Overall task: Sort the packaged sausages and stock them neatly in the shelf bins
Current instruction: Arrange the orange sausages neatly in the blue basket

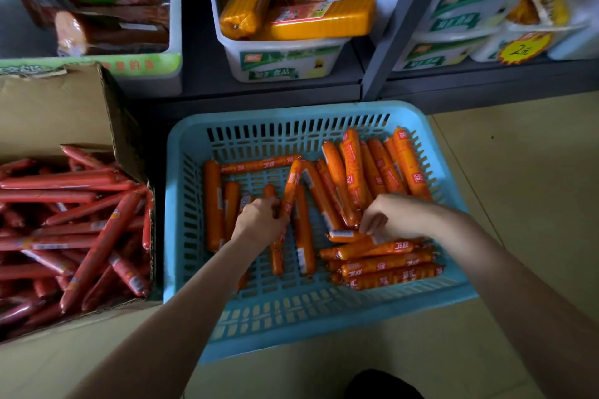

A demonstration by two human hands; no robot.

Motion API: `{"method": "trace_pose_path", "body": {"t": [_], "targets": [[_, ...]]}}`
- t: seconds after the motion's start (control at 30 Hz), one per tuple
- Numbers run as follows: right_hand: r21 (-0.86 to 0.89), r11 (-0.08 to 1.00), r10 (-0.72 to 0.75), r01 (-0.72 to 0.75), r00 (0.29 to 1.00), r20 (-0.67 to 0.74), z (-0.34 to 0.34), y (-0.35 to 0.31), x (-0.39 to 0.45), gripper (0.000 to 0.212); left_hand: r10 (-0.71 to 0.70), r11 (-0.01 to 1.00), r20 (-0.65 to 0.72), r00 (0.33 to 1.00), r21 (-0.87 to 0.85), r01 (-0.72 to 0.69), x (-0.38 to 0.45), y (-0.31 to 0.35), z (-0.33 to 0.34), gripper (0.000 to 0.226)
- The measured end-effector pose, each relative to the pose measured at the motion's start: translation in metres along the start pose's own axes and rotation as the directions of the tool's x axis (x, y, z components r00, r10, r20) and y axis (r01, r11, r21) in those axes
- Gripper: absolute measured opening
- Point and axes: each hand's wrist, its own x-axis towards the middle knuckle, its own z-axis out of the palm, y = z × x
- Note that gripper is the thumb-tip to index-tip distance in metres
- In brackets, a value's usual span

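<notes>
Most orange sausages (340, 185) lie loose in the blue basket (181, 204) on the floor; the shelf bins (282, 65) are part-filled. The left hand (259, 220) grips one sausage, and the right hand's (389, 217) fingers pinch another.

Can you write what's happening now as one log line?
left hand: holds orange sausage | right hand: pinches sausage | place: blue basket

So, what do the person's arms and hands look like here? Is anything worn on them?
Both arms are bare as far as the picture shows: no sleeves, no gloves. The left hand and the right hand show no ring, and neither wrist carries a watch or a band. No markings can be seen on them. Higher on the arms, the frame cuts off, so any sleeve there cannot be told.
</notes>
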Motion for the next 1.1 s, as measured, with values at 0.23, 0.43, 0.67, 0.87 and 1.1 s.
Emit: {"method": "trace_pose_path", "body": {"t": [0.23,0.43,0.67,0.87,1.1], "targets": [[-0.199,0.975,0.092,-0.098,0.995,-0.043,0.012,0.012,-0.003,0.034,-0.001,1.000,0.006,1.000,0.029,0.001,-0.003,0.002,0.001,0.038],[-0.222,0.961,0.115,-0.165,0.968,-0.224,0.016,0.031,-0.019,0.030,0.010,1.000,-0.004,1.000,0.021,-0.010,-0.006,0.002,0.001,0.036],[-0.069,0.994,0.056,-0.085,0.935,-0.351,0.015,0.040,-0.021,0.026,-0.001,1.000,-0.011,1.000,0.019,0.001,-0.008,-0.002,-0.002,0.038],[0.232,0.969,0.044,0.081,0.870,-0.491,-0.008,0.022,-0.019,0.018,-0.002,1.000,-0.041,0.999,-0.011,0.001,-0.008,-0.003,-0.004,0.039],[0.177,0.960,-0.120,0.218,0.888,-0.444,0.036,-0.064,0.031,0.030,-0.047,0.998,-0.223,0.974,-0.061,0.034,-0.015,-0.013,-0.024,0.029]]}}
